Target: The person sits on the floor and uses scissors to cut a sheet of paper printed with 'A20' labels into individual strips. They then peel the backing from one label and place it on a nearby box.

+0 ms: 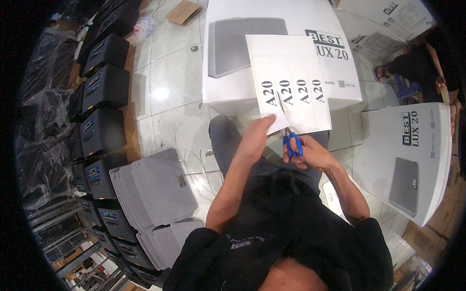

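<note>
My left hand (254, 141) pinches the lower left corner of a white paper sheet (305, 116) printed with a row of large bold labels. In my right hand (307, 152) is a pair of blue-handled scissors (293, 144), fingers through the loops, with the blades at the sheet's lower edge. A cut runs up between the first and second labels, so the leftmost strip partly parts from the rest. Behind the sheet lies a large white printed carton (236, 89), whose speaker picture and lettering the paper partly covers.
Black boxy units (103, 127) stand in rows at the left, beside stacked grey speaker grilles (164, 185). Another white carton (378, 145) stands at the right, near a person (411, 63). Folded cardboard (183, 12) and crumpled plastic (143, 28) lie on the tiled floor.
</note>
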`<action>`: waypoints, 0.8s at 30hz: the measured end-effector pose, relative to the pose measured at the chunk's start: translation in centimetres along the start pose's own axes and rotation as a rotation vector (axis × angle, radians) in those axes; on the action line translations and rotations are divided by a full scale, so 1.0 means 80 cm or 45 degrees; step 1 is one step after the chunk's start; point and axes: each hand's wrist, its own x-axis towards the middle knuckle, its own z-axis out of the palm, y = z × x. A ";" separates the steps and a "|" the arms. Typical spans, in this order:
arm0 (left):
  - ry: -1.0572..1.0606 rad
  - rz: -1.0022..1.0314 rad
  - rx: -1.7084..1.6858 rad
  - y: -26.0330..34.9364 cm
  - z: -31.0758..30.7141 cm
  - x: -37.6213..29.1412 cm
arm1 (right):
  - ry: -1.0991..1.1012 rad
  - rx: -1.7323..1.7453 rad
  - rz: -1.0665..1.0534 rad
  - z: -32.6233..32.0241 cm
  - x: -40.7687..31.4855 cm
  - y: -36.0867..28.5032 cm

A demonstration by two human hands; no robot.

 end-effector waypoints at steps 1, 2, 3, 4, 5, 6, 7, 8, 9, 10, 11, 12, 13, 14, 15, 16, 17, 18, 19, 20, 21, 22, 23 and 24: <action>-0.005 -0.056 0.057 0.000 -0.003 0.002 | -0.003 -0.011 0.010 -0.001 -0.002 -0.001; 0.027 -0.120 0.118 0.000 -0.006 0.005 | 0.006 -0.017 0.033 -0.002 -0.003 -0.003; 0.041 -0.087 0.143 -0.004 -0.005 0.006 | 0.004 0.008 0.027 -0.002 -0.005 -0.005; 0.090 -0.068 0.173 -0.008 -0.004 0.006 | 0.016 0.042 0.037 -0.002 -0.008 -0.008; 0.116 -0.047 0.198 -0.011 -0.004 0.007 | 0.039 0.068 0.068 -0.001 -0.011 -0.010; 0.128 -0.045 0.191 -0.012 -0.005 0.009 | 0.020 0.153 0.088 -0.002 -0.013 -0.015; 0.116 -0.045 0.179 -0.013 -0.006 0.011 | 0.012 0.232 0.131 -0.003 -0.014 -0.019; 0.107 -0.054 0.166 -0.012 -0.008 0.012 | 0.004 0.310 0.174 -0.003 -0.015 -0.024; 0.076 -0.051 0.109 -0.009 -0.010 0.013 | 0.008 0.351 0.163 -0.003 -0.012 -0.029; 0.049 -0.058 0.054 -0.006 -0.012 0.013 | 0.011 0.392 0.153 -0.003 -0.009 -0.033; 0.036 -0.081 0.006 -0.002 -0.013 0.013 | 0.000 0.443 0.121 -0.003 -0.006 -0.036; -0.007 -0.086 -0.009 0.002 -0.014 0.011 | 0.009 0.429 0.124 -0.003 -0.004 -0.038; -0.037 -0.108 -0.016 0.005 -0.013 0.009 | 0.053 0.333 0.161 -0.001 -0.003 -0.037; -0.046 -0.125 -0.030 0.008 -0.011 0.008 | 0.070 0.252 0.169 0.002 0.001 -0.036; -0.040 -0.050 0.027 0.009 -0.008 0.006 | 0.049 0.190 0.144 0.003 0.003 -0.035; -0.012 0.031 0.082 0.007 -0.004 0.002 | 0.090 0.102 0.158 0.003 0.004 -0.032; -0.012 0.044 0.051 0.008 -0.002 0.001 | 0.094 0.031 0.136 0.003 0.005 -0.029; -0.012 0.056 0.021 0.007 0.000 0.001 | 0.119 -0.039 0.144 0.003 0.006 -0.026; -0.039 -0.005 -0.093 0.009 -0.001 0.002 | 0.111 -0.059 0.090 0.004 0.006 -0.023; -0.040 -0.076 -0.201 0.009 -0.003 0.002 | 0.124 -0.076 0.068 0.006 0.007 -0.021; -0.046 -0.072 -0.136 0.008 -0.004 0.003 | 0.146 -0.088 0.062 0.006 0.007 -0.019; -0.030 -0.077 -0.064 0.007 -0.005 0.002 | 0.148 -0.116 0.041 0.007 0.006 -0.017; -0.016 -0.080 0.007 0.005 -0.006 0.002 | 0.160 -0.142 0.033 0.008 0.004 -0.016; -0.024 -0.073 -0.070 0.003 -0.006 0.002 | 0.166 -0.162 0.024 0.009 0.003 -0.016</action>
